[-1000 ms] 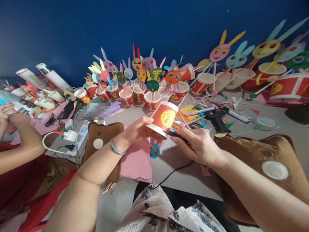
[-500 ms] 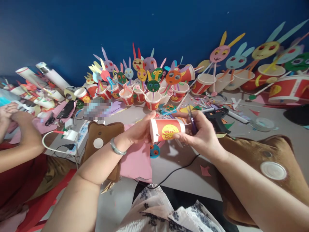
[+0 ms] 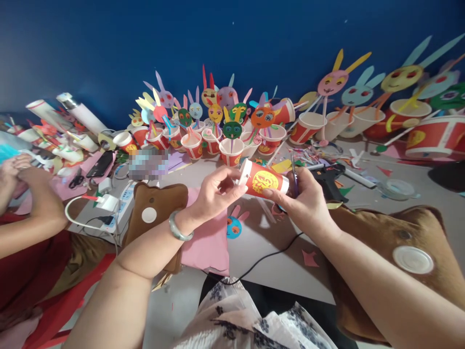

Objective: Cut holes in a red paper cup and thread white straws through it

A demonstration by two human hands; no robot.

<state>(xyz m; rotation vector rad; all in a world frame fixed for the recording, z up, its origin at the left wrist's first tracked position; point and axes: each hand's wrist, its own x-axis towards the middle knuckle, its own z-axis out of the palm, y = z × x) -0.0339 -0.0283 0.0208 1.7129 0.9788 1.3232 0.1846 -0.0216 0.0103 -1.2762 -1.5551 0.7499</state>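
A red and white paper cup [image 3: 264,180] with a yellow emblem lies on its side in the air between my hands. My left hand [image 3: 220,190] pinches its rim end at the left, fingers bent. My right hand [image 3: 308,196] grips the other end, thumb along the cup's side. Scissors [image 3: 294,177] with a dark purple handle are also tucked in my right hand, partly hidden by its fingers. On the table below lies a blue paper rabbit face [image 3: 234,227] with pink ears. Beside it is a pink paper sheet [image 3: 205,242].
Several cups with paper rabbits [image 3: 231,150] line the back by the blue wall. A black glue gun [image 3: 332,179] and paper scraps lie at the right. Brown cushions [image 3: 385,261] flank me, a cable [image 3: 261,259] crosses the table, and another person's arm [image 3: 36,203] is at left.
The cup has moved a little up and right and has tilted, its right end lower. My left hand has shifted to a pinch at the rim. More of the blue rabbit shows.
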